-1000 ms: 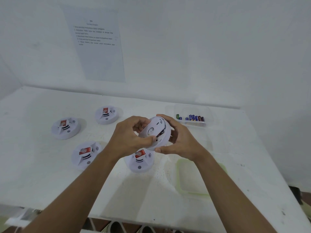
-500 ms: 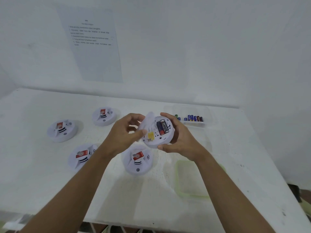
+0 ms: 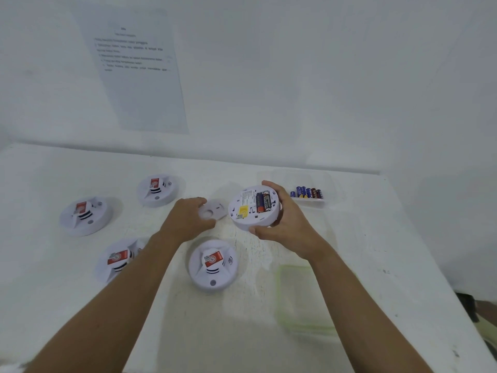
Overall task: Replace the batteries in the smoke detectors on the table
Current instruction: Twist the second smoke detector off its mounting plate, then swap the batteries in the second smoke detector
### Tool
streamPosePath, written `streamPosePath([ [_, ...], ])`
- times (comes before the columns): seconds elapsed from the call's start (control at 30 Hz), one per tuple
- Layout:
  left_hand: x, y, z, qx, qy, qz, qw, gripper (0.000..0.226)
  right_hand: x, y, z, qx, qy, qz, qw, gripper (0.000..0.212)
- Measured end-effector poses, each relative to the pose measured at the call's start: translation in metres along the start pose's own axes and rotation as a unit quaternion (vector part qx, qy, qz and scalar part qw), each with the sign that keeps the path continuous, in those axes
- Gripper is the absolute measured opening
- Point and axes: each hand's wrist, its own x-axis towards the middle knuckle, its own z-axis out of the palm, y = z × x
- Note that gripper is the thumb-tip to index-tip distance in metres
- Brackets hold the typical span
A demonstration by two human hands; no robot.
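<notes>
Head cam: right hand (image 3: 290,224) grips 1st detector (image 3: 252,208), old cells (image 3: 263,202) not yet pulled, left hand (image 3: 188,219) pinches its back cover (image 3: 215,213) alongside; fresh batteries (image 3: 308,192) just beyond right hand, 4 other detectors (image 3: 212,265) unopened near left forearm.

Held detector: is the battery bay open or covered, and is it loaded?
Open and loaded. The detector in the right hand shows its back uncovered, with two batteries seated; the left hand holds the detached cover.
</notes>
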Motion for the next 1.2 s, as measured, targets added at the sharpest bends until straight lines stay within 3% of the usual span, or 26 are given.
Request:
streamPosePath([
  [0.27, 0.004, -0.016, 0.011, 0.012, 0.001, 0.009, 1.0, 0.061, 0.006, -0.001, 0.003, 0.009, -0.009, 0.008, 1.0, 0.089],
  [0.33, 0.001, -0.013, 0.01, 0.013, 0.042, 0.035, 0.998, 0.051, 0.006, -0.001, 0.006, 0.014, -0.006, 0.012, 1.0, 0.087],
  [0.37, 0.0, -0.011, 0.011, 0.007, 0.082, 0.06, 0.995, 0.041, 0.006, 0.0, 0.007, 0.016, -0.003, 0.013, 1.0, 0.087],
  [0.43, -0.007, -0.005, 0.01, -0.008, 0.136, 0.128, 0.982, 0.042, 0.007, 0.001, 0.01, 0.018, 0.009, 0.015, 1.0, 0.086],
  [0.53, -0.021, 0.003, 0.006, -0.029, 0.128, 0.232, 0.964, 0.055, 0.005, 0.003, 0.012, 0.041, 0.027, 0.023, 0.999, 0.081],
  [0.63, -0.034, 0.009, 0.001, -0.058, 0.134, 0.278, 0.949, 0.052, 0.002, 0.002, 0.015, 0.072, 0.047, 0.03, 0.996, 0.078],
  [0.8, -0.047, 0.019, 0.002, -0.07, 0.201, 0.285, 0.934, 0.043, 0.0, -0.006, 0.024, 0.123, 0.09, 0.043, 0.987, 0.085],
  [0.97, -0.056, 0.03, 0.007, -0.068, 0.251, 0.307, 0.915, 0.042, -0.003, -0.014, 0.036, 0.151, 0.091, 0.06, 0.983, 0.049],
  [1.1, -0.066, 0.032, 0.003, -0.082, 0.222, 0.327, 0.915, 0.038, -0.008, -0.017, 0.041, 0.196, 0.096, 0.08, 0.973, 0.043],
  [1.2, -0.077, 0.033, -0.002, -0.15, 0.175, 0.295, 0.927, 0.025, -0.015, -0.02, 0.042, 0.223, 0.071, 0.093, 0.968, 0.036],
])
